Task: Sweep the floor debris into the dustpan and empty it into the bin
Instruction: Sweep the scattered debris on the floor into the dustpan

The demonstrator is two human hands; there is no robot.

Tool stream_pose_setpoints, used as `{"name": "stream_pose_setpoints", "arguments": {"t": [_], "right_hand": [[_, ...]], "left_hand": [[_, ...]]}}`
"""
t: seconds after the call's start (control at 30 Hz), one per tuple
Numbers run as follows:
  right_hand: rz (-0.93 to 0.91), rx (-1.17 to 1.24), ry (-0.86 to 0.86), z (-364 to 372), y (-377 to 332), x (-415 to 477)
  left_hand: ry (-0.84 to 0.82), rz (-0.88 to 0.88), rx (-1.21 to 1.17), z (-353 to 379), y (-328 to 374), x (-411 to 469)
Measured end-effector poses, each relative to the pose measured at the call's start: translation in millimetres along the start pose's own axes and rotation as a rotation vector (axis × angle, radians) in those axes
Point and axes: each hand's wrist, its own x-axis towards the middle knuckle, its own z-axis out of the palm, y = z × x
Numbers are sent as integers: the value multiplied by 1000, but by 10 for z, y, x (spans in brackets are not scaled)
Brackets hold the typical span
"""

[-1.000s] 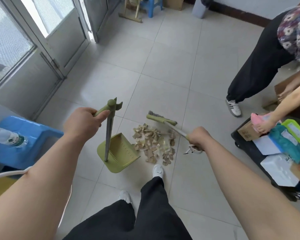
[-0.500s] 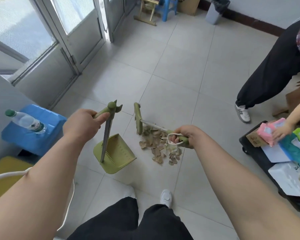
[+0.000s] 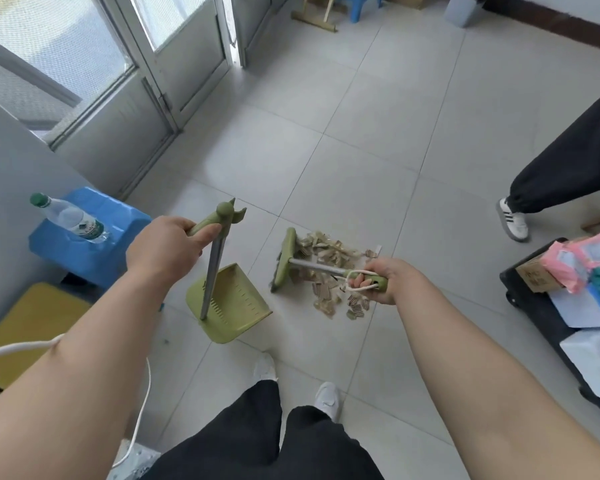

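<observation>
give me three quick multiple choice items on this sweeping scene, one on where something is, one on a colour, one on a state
1. Where is the debris pile relative to the dustpan?
A. inside the pan
B. on the floor to the pan's right
C. behind the blue stool

2. What colour is the dustpan?
A. red
B. white
C. light green

3. What is the right hand doing?
A. gripping the broom by its handle
B. hanging empty
C. holding the water bottle

Answers:
1. B, the scraps lie on the tiles beside the pan, whose tray looks empty.
2. C, the tray and the handle top held by the left hand are light green.
3. A, the fingers are closed around the green grip, with the brush head down at the pile's left edge.
</observation>
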Motion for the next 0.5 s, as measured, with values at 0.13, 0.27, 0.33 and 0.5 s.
{"name": "stream_pose_setpoints", "arguments": {"t": [0.13, 0.27, 0.33, 0.5], "right_hand": [[7, -4, 70, -440, 69, -54], [-2, 36, 50, -718, 158, -182], [-26, 18, 30, -787, 175, -267], [-94, 56, -16, -983, 120, -556]], "left_hand": [[-38, 13, 18, 161, 175, -176], [-24, 14, 47, 321, 377, -359], [-18, 5, 59, 394, 443, -456], [-6, 16, 75, 569, 601, -710]]}}
